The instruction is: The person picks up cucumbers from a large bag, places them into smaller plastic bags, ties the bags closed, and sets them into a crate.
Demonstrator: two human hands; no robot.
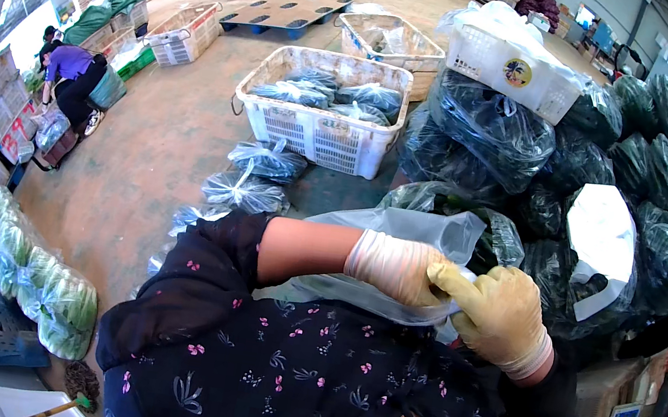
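The clear bag point(434, 230) spreads before the torso point(294, 358), probably light, soft and slippery, best gripped by its bunched edge; the right hand point(503, 320) curls its fingers closed on plastic; the left hand point(417, 280) hides its fingers, grip unclear.

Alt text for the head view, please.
Left hand in a whitish glove and right hand in a yellowish glove hold a clear plastic bag. Ahead sits a white plastic crate containing filled clear bags; dark-green filled bags pile up at right. Far left, a purple-topped person bends over.
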